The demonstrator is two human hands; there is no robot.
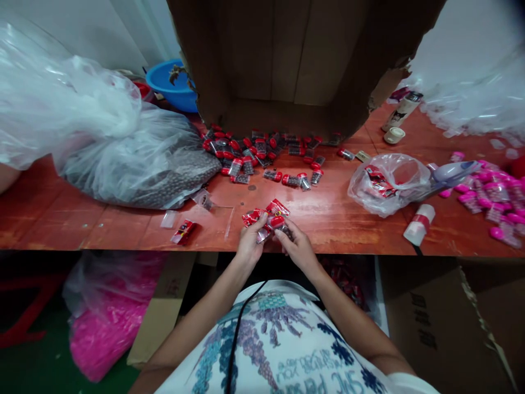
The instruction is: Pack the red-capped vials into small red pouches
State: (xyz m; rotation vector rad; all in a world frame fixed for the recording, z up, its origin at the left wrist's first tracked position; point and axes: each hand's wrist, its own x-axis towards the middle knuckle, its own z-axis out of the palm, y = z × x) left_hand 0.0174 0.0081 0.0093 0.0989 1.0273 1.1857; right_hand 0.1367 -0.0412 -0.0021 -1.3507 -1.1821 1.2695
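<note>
At the table's front edge my two hands meet in front of me. My left hand (251,241) is closed on a red printed packet (278,207) with clear film. In my right hand (301,247) I grip a small clear jar (284,225) with a red cap and dark contents, tilted against the packet. Beyond my hands lies a loose pile of similar red-capped jars (258,150), below the mouth of a big cardboard box (287,104). Left of my hands a stack of red packets (184,232) rests near the edge, with an open clear jar (202,199) behind it.
A plastic bag of dark beads (156,164) fills the left, before a blue basin (170,87). To the right are a clear bag (385,186) with red packets, a scoop (451,172), a white roll (419,224), pink-capped jars (496,197) and a flask (402,111).
</note>
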